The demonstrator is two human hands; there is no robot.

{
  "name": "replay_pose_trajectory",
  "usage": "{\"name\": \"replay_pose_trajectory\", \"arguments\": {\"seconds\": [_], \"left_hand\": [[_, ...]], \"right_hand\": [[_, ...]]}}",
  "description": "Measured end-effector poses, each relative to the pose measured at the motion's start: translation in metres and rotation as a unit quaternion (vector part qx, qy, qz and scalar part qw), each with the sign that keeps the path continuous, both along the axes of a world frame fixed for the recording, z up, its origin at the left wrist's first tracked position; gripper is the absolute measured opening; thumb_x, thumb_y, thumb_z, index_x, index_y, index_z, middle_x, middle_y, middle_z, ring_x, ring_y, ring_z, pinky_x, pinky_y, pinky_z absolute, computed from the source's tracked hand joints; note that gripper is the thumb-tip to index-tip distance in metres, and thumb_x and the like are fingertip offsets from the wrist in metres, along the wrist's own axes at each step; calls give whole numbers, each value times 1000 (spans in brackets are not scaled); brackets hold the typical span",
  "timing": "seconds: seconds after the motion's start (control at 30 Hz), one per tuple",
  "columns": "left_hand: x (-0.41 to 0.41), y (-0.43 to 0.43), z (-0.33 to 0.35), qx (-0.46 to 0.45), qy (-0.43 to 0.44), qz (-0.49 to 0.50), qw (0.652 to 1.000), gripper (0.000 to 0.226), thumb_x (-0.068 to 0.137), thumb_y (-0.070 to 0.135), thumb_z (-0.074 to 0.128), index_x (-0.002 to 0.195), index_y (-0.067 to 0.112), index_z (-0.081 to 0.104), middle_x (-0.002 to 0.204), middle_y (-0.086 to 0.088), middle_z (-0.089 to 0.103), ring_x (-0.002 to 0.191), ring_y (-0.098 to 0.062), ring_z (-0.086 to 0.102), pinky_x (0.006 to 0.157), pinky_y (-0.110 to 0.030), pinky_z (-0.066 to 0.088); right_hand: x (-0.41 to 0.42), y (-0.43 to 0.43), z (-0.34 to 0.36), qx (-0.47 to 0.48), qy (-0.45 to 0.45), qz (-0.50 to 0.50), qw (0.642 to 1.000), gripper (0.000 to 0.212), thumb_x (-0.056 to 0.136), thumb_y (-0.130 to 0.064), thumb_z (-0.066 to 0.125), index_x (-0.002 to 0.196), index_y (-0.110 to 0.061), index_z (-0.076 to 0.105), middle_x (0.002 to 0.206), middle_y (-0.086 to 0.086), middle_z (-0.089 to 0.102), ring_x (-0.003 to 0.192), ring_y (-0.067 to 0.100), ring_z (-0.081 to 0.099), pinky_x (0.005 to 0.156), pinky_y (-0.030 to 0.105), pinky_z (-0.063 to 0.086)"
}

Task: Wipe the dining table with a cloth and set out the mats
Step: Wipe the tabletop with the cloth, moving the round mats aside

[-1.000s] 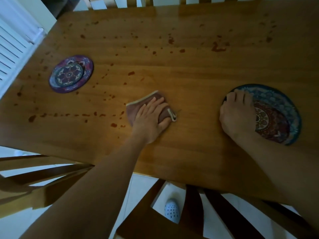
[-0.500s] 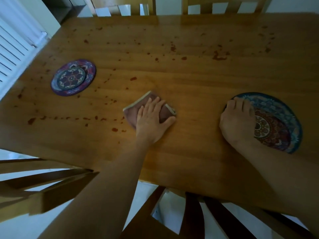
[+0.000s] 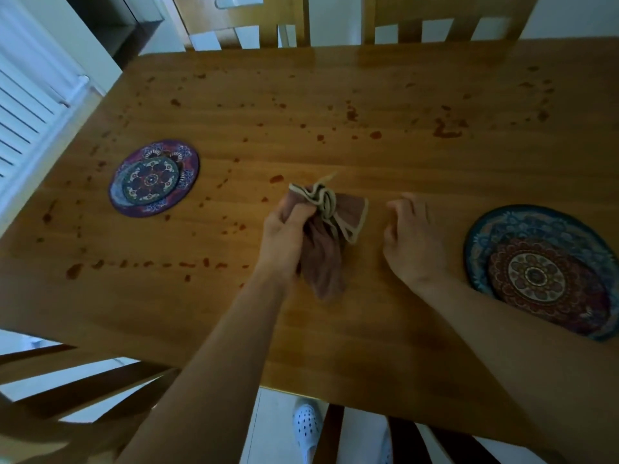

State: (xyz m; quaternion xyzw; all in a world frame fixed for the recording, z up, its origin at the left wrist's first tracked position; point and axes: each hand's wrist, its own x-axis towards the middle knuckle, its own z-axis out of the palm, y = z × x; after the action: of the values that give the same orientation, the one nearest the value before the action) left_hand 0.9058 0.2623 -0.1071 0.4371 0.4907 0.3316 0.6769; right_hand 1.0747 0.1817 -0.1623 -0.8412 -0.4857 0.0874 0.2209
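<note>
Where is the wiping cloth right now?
In the head view the cloth is bunched in the left hand, lifted over the middle of the table, between the purple mat and the blue mat.

Two chair backs [image 3: 335, 21] stand past the far edge; another chair [image 3: 67, 390] sits near-left. A radiator [image 3: 26, 105] left of those far chairs. White shoe [image 3: 306, 426] on the floor.

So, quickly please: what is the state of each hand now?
Left hand: closed, its grip bunching the cloth, lifted off the table.
Right hand: fingers curled, holding nothing, beside the cloth.
</note>
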Motion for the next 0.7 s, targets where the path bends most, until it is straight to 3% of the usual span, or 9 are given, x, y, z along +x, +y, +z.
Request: {"name": "replay_pose_trajectory", "arguments": {"seconds": [0.03, 0.1, 0.13, 0.2, 0.3, 0.33, 0.5, 0.7], "left_hand": [[-4, 14, 2, -2, 16, 8, 1000, 29, 93, 19, 59, 122, 18, 62, 113, -5, 71, 103, -24, 68, 87, -36, 56], [-11, 37, -4, 106, 177, 23, 978, 45, 95, 24, 59, 138, 24, 47, 130, 3, 58, 120, -17, 56, 92, -28, 49], [-14, 41, -9, 189, 274, 20, 943, 49, 96, 30, 57, 142, 26, 42, 136, 5, 52, 126, -15, 49, 96, -28, 44], [-10, 36, -27, 312, 381, -72, 867, 50, 98, 42, 47, 145, 28, 38, 145, 4, 44, 134, -18, 40, 107, -37, 38], [-1, 10, -66, 410, 535, -257, 692, 60, 100, 56, 19, 154, 30, 23, 163, 4, 15, 150, -19, 8, 122, -43, 9], [1, 9, -75, 429, 556, -260, 663, 62, 99, 57, 13, 154, 31, 20, 164, 5, 10, 151, -18, 2, 121, -42, 5], [19, 53, -80, 459, 546, -282, 642, 61, 99, 58, 10, 154, 33, 20, 164, 7, 10, 151, -15, 2, 122, -41, 5], [60, 114, -80, 447, 549, -264, 655, 58, 101, 53, 14, 154, 31, 24, 163, 7, 14, 151, -16, 5, 121, -43, 8]], "right_hand": [[0, 2, -3, -5, 10, -6, 1000, 33, 95, -14, 49, 128, -10, 49, 144, 10, 38, 133, 27, 34, 108, 39, 34], [-3, 3, -12, -20, 27, -15, 999, 36, 98, -19, 45, 132, -9, 45, 147, 11, 36, 136, 28, 32, 112, 40, 31], [-5, 1, -15, -28, 25, -15, 999, 37, 99, -21, 43, 134, -8, 44, 149, 11, 34, 138, 29, 30, 114, 43, 30], [-8, -1, -21, -38, 10, -12, 999, 39, 100, -23, 38, 135, -7, 42, 150, 12, 33, 140, 30, 27, 114, 46, 30], [-12, -1, -22, -44, -6, -16, 999, 41, 99, -23, 36, 136, -6, 42, 149, 15, 35, 140, 32, 27, 112, 49, 32], [-12, 1, -22, -49, -15, -15, 999, 42, 99, -23, 35, 137, -6, 42, 149, 15, 35, 140, 32, 27, 113, 50, 32], [-11, 1, -21, -66, -42, -10, 997, 47, 98, -24, 34, 140, -4, 42, 150, 15, 36, 141, 33, 28, 113, 50, 31], [-11, 1, -22, -46, -56, -19, 997, 44, 97, -22, 39, 134, -2, 50, 144, 17, 45, 135, 36, 37, 110, 52, 35]]}}
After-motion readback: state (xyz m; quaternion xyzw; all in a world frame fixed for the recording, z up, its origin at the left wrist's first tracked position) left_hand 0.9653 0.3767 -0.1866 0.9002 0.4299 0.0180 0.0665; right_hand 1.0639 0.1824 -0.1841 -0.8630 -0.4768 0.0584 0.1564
